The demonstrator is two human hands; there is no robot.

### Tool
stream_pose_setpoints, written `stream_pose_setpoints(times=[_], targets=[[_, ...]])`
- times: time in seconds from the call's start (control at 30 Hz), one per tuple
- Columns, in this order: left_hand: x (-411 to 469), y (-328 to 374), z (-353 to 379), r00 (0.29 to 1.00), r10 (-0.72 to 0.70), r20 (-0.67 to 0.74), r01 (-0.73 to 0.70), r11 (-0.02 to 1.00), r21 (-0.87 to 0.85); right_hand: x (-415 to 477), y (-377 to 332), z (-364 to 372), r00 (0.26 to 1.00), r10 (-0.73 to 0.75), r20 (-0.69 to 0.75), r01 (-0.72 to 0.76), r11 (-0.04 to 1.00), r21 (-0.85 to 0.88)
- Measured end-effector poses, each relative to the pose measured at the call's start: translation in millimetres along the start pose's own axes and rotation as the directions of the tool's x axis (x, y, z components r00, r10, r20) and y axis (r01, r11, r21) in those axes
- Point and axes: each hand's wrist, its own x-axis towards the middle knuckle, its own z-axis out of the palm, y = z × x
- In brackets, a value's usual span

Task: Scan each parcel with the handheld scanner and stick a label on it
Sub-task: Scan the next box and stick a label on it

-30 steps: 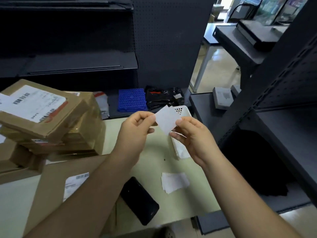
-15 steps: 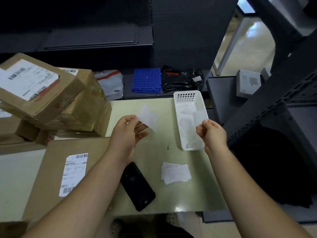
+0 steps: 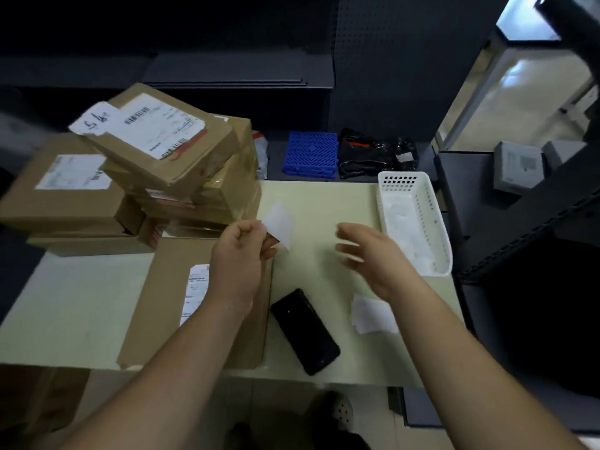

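Right hand [image 3: 367,251] left the basket [image 3: 438,228], fingers spread; left hand [image 3: 242,254] pinches label [image 3: 280,224].

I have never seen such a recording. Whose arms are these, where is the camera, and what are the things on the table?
There is no machine here. The two arms belong to a person who wears a camera on the head, so the picture looks forward and down. The left hand pinches a small white label. The right hand is open and holds nothing. On the pale table lie a flat parcel, a black handheld device, probably the scanner, a few white slips and a white basket with white paper inside. More parcels are stacked at the far left.
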Motion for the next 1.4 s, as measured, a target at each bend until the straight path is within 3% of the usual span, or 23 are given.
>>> stream_pose_setpoints(times=[0.07, 0.13, 0.23, 0.33, 0.4, 0.47, 0.53, 0.57, 0.8, 0.93, 1.03, 1.17, 1.4], targets=[[-4.2, 2.1, -24.3, 0.989, 0.147, -0.009, -0.142, 0.966, 0.214, -26.2, -2.4, 48.5, 0.972, 0.068, 0.226, -0.092, 0.991, 0.098], [-9.8, 3.7, -49.3, 0.961, 0.256, 0.108, -0.277, 0.913, 0.299, -44.4, 0.5, 87.5, 0.937, 0.060, 0.344, -0.114, 0.983, 0.141], [-14.4, 2.8, -88.3, 0.897, 0.264, 0.354, -0.381, 0.869, 0.317, -59.1, 12.8, 128.0, 0.956, -0.014, 0.295, -0.039, 0.984, 0.176], [-11.4, 5.1, -127.7, 0.865, 0.330, 0.378, -0.479, 0.766, 0.429, -65.7, 28.6, 149.6, 0.989, -0.020, 0.146, -0.008, 0.982, 0.188], [-4.8, 7.4, -154.3, 0.916, 0.320, 0.244, -0.399, 0.799, 0.449, -71.3, 38.4, 160.6, 0.993, 0.022, 0.113, -0.046, 0.976, 0.213], [4.0, 10.5, -177.2, 0.985, 0.103, 0.138, -0.155, 0.884, 0.441, -75.9, 48.1, 170.7, 0.989, 0.074, 0.127, -0.106, 0.958, 0.265], [11.9, 8.8, -194.6, 0.980, -0.103, 0.168, 0.029, 0.918, 0.396, -80.8, 57.9, 181.2, 0.982, 0.119, 0.145, -0.153, 0.955, 0.253], [14.8, 7.2, -201.4, 0.972, -0.141, 0.190, 0.059, 0.922, 0.383, -82.1, 63.4, 185.8, 0.979, 0.135, 0.154, -0.169, 0.956, 0.238], [32.8, -11.8, -215.7, 0.957, -0.211, 0.201, 0.092, 0.873, 0.479, -66.5, 83.5, 197.8, 0.981, 0.181, 0.077, -0.188, 0.977, 0.099], [42.9, -20.3, -211.6, 0.897, -0.326, 0.298, 0.150, 0.860, 0.488, -49.7, 86.3, 196.9, 0.967, 0.226, 0.117, -0.234, 0.971, 0.057], [51.8, -23.2, -208.9, 0.895, -0.345, 0.284, 0.166, 0.847, 0.505, -36.1, 88.1, 193.7, 0.960, 0.254, 0.120, -0.256, 0.967, 0.008], [63.1, -25.9, -203.3, 0.905, -0.334, 0.262, 0.153, 0.833, 0.532, -17.0, 98.0, 192.8, 0.995, 0.095, -0.041, -0.102, 0.973, -0.205], [97.5, -37.6, -196.4, 0.946, -0.287, 0.150, 0.180, 0.851, 0.493, 22.1, 94.4, 204.5, 0.988, -0.029, -0.151, -0.016, 0.958, -0.285]])
